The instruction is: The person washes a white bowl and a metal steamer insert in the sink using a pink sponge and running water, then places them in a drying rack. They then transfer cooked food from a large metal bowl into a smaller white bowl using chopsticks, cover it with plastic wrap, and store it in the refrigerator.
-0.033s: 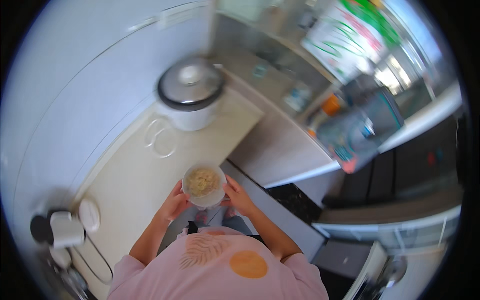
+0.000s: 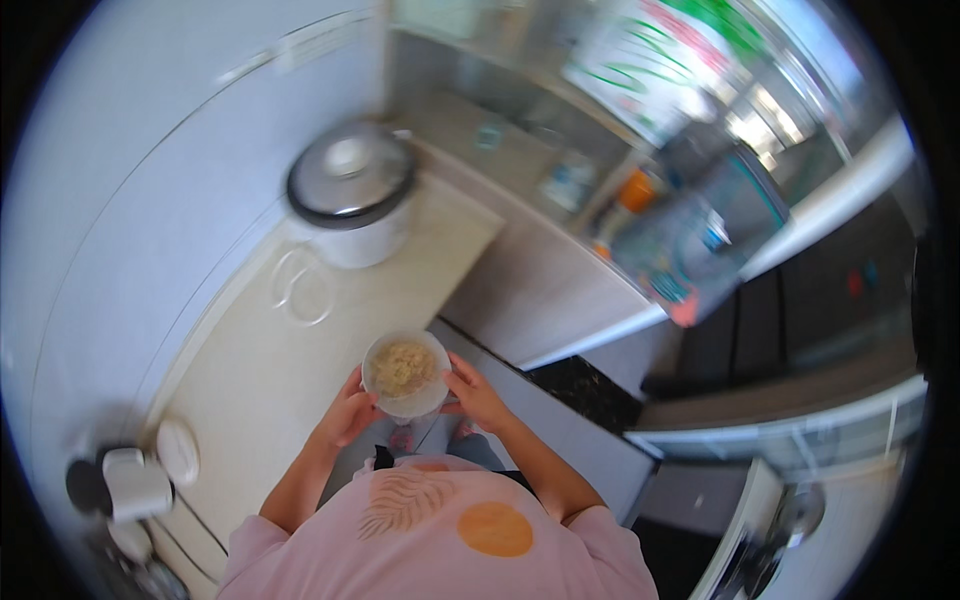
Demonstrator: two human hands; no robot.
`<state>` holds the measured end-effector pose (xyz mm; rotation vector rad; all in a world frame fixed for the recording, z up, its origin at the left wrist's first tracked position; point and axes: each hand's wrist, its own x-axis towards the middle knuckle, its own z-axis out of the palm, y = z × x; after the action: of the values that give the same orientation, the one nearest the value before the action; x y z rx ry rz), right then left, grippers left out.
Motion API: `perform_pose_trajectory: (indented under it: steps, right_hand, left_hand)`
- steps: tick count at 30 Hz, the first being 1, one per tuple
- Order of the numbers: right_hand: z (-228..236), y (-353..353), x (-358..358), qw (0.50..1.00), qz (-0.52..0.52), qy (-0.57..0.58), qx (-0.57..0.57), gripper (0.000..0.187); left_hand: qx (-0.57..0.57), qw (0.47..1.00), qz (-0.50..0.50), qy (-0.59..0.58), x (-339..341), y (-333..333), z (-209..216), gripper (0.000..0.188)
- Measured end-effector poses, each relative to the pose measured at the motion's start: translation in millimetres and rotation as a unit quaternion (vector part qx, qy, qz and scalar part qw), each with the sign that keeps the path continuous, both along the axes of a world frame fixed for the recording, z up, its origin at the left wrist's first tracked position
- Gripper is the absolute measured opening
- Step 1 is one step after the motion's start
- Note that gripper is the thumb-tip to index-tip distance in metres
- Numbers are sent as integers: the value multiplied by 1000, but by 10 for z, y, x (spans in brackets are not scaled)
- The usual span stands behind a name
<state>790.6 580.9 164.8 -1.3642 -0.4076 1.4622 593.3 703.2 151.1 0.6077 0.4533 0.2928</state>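
Note:
Between my two hands is a white round bowl (image 2: 414,407) holding pale, lumpy food (image 2: 402,368). It is held in front of my body, over the front edge of the cream counter (image 2: 250,400). My left hand (image 2: 348,412) is closed on the bowl's left side. On the opposite side my right hand (image 2: 473,395) grips it, thumb by the rim and fingers partly hidden underneath. Farther off on the counter stands a white rice cooker (image 2: 352,195) with its domed lid down. A white looped cord (image 2: 303,290) lies in front of it.
At the left end of the counter sit a white appliance (image 2: 137,485) with a dark cord and a white oval object (image 2: 178,452). A cabinet (image 2: 560,290) rises beyond the counter on the right. Bottles and a grey bag-like item (image 2: 700,240) rest higher up, blurred.
The room has shifted slightly left in the view, the rice cooker and cabinet with it. Both hands keep the same hold on the bowl.

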Motion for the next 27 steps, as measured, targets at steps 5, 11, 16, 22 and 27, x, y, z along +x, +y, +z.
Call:
perform_pose_trajectory:
  steps: [5, 11, 16, 22, 27]
  right_hand:
    - [35, -1081, 671, 975, -112, 188, 45, 62]
    - [-135, -2556, 1177, 924, -281, 217, 145, 55]
    - [-141, -3699, 1854, 903, -347, 198, 155, 55]
    - [-130, -4552, 2849, 843, -417, 270, 205, 52]
    - [-217, -4801, 3904, 866, -462, 130, 141, 45]
  left_hand:
    - [-21, 979, -204, -20, 1054, -459, 40, 68]
    - [6, 927, -375, 1, 2300, -1564, -36, 72]
    - [71, 877, -474, -41, 3336, -2504, -269, 72]
    - [-91, 906, -413, 21, 4418, -3429, -321, 67]
    - [-122, 919, -374, 0, 5590, -3675, -413, 59]
